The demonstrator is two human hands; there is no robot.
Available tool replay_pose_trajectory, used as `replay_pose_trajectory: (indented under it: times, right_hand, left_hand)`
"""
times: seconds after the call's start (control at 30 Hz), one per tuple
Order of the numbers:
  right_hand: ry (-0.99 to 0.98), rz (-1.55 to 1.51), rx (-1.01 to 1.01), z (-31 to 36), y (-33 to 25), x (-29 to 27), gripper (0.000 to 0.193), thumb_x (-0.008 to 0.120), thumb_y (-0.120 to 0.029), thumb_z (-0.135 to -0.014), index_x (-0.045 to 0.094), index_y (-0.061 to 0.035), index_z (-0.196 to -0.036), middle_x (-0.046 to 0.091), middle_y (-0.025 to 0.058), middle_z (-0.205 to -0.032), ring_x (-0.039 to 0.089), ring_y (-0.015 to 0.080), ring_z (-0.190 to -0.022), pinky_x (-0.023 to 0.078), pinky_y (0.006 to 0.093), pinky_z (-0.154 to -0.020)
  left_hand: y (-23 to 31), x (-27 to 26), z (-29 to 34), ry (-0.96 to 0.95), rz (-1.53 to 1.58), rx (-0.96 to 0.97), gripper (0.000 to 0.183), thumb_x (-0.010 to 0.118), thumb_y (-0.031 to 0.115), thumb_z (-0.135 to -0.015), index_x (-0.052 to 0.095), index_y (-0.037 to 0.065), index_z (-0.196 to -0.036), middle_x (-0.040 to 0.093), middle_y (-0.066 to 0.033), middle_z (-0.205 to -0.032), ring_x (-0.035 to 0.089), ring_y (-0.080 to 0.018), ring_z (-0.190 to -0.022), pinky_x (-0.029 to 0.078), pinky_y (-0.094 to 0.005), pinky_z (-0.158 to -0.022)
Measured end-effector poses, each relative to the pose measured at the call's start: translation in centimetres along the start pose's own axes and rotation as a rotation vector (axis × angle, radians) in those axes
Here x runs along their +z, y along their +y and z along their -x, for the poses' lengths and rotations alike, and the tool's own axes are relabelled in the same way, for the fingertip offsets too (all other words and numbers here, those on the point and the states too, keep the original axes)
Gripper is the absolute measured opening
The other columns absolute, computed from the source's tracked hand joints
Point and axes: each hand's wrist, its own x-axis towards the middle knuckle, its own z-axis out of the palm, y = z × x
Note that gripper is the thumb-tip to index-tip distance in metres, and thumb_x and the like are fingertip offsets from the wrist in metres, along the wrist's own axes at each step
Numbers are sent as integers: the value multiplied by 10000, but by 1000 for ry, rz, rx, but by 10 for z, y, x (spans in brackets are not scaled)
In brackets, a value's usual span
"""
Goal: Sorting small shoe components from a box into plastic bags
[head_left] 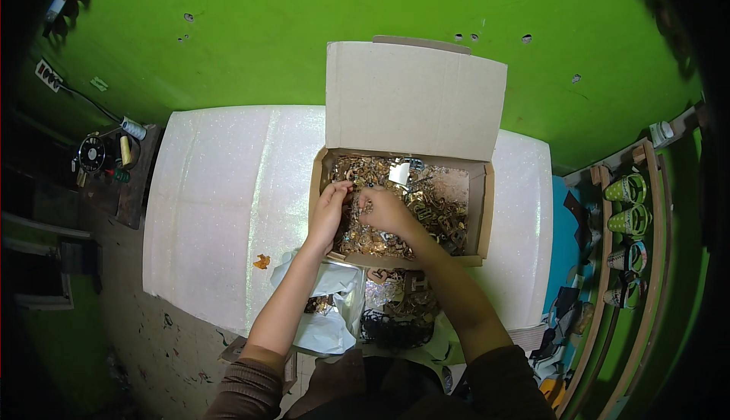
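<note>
Now | left hand [329, 211], right hand [384, 208] in box [487, 199] | grip: pinching metal buckles [426, 207]

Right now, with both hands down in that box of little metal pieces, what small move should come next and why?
Probably lift the fingers a little to pull one piece free. Both the left hand and the right hand are bunched together over the tangled gold pieces in the open cardboard box, so anything pinched likely snags.

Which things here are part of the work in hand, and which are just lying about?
In hand:
- left hand and right hand, both in the open cardboard box
- small gold metal pieces filling the box
- crumpled plastic bags of similar pieces near the table edge

Lying about:
- orange scrap on the white table
- thread spools
- green shoes on the rack
</note>
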Motion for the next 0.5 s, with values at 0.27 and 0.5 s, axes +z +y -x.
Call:
replay_pose_trajectory:
  times: [0.27,0.5]
  right_hand:
    - [-251,-473,187,6,-44,-87,227,609,-109,-673,493,-45,-857,515,42,-569,523,118,-445,420,258,-405]
    - [-315,-363,53,7,-91,-129,212,592,-125,-684,500,-46,-858,531,47,-625,519,102,-475,413,241,-414]
  left_hand:
    - [5,6,1,-46,455,-354,308,374,247,-883,470,46,-1096,532,-71,-1039,515,-155,-919,413,-313,-846]
    - [-2,17,-6,-177,799,-515,383,287,314,-898,468,11,-1048,561,-116,-950,553,-225,-860,453,-327,-786]
